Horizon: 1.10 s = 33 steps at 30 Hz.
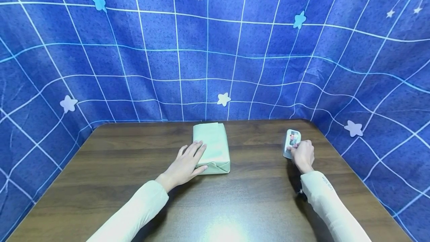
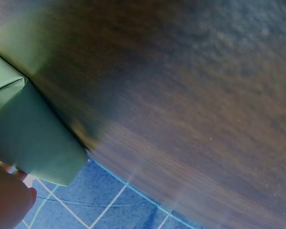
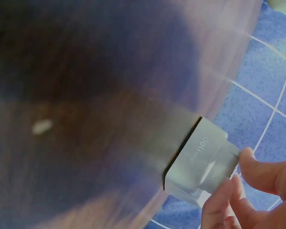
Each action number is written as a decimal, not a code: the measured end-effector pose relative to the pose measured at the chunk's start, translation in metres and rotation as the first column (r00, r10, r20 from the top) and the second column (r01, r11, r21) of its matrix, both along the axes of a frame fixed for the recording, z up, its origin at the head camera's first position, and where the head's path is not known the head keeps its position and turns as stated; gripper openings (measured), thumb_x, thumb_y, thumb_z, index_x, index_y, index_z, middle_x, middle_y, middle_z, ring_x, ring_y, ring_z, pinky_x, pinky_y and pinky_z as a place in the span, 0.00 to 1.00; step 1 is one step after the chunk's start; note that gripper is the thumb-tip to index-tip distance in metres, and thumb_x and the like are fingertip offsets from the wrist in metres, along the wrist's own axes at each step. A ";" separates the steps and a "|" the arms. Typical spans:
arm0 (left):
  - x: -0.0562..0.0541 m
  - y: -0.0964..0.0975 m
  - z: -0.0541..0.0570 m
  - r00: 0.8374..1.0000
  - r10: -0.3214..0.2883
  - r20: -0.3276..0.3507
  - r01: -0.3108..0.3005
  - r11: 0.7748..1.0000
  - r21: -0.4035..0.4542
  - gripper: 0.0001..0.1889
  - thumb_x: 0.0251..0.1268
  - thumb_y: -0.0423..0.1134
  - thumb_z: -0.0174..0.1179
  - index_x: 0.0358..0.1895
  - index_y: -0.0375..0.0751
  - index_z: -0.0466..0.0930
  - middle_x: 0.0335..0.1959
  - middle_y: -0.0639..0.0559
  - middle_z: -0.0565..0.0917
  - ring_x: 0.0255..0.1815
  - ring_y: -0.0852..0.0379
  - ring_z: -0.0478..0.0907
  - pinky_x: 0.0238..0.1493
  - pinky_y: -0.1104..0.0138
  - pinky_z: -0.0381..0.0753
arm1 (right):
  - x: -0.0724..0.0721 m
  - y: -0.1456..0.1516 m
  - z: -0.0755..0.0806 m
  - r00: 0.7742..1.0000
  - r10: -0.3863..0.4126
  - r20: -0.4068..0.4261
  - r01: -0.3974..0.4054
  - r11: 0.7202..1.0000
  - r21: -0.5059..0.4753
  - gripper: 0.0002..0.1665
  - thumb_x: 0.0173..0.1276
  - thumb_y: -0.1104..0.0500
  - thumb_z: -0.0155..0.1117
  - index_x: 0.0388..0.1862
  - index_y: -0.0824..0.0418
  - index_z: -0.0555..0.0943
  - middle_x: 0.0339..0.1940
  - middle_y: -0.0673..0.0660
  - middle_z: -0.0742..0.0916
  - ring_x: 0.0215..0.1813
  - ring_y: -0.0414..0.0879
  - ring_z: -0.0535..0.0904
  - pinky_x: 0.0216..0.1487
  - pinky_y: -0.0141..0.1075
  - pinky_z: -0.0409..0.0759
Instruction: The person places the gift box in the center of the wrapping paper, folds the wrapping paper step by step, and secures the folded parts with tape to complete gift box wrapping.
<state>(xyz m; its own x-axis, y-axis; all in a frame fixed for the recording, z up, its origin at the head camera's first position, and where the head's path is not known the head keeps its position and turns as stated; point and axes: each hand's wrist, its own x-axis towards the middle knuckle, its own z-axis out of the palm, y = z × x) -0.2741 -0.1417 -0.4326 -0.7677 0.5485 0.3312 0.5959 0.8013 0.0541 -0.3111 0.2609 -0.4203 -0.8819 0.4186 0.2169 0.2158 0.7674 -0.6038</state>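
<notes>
A box wrapped in pale green paper (image 1: 214, 143) lies near the far edge of the table, its folded end facing me. My left hand (image 1: 184, 165) rests on its left side, fingers spread and straight across the top and the thumb by the near end. In the left wrist view the wrapped box (image 2: 33, 138) shows its folded paper corner, with part of the left hand (image 2: 9, 198) below. Over at the right, my right hand (image 1: 303, 155) pinches a small pale tape dispenser (image 1: 291, 142). The right wrist view shows the thumb and fingers at the dispenser's (image 3: 195, 157) toothed cutting edge.
The brown wooden table (image 1: 134, 148) carries a bright glare near its front. Behind and along both sides hangs a blue curtain (image 1: 161, 62) with a white grid, stars and clouds. It meets the table's far edge.
</notes>
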 end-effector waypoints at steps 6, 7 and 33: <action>0.000 0.000 0.000 1.000 0.001 0.000 -0.001 1.000 0.001 0.35 0.66 0.58 0.46 0.69 0.39 0.55 0.70 0.40 0.59 0.71 0.44 0.55 0.66 0.46 0.53 | 0.001 0.003 0.004 1.000 0.030 0.005 -0.030 0.999 0.020 0.14 0.56 0.57 0.63 0.28 0.70 0.83 0.41 0.72 0.78 0.43 0.67 0.76 0.37 0.53 0.74; 0.000 -0.001 0.000 1.000 0.003 0.000 -0.003 1.000 0.000 0.35 0.66 0.58 0.46 0.69 0.39 0.55 0.70 0.40 0.59 0.71 0.44 0.55 0.66 0.46 0.53 | 0.001 0.003 0.004 0.999 0.036 -0.002 -0.036 0.999 0.026 0.14 0.57 0.57 0.62 0.25 0.70 0.83 0.39 0.72 0.79 0.41 0.66 0.77 0.36 0.52 0.74; -0.001 -0.001 -0.002 1.000 0.003 0.006 -0.003 1.000 0.014 0.36 0.65 0.58 0.46 0.70 0.40 0.54 0.70 0.41 0.58 0.71 0.44 0.54 0.66 0.46 0.51 | -0.004 -0.004 0.008 0.991 -0.002 0.133 0.006 0.999 -0.032 0.22 0.61 0.64 0.42 0.38 0.86 0.73 0.41 0.82 0.73 0.48 0.72 0.66 0.52 0.57 0.66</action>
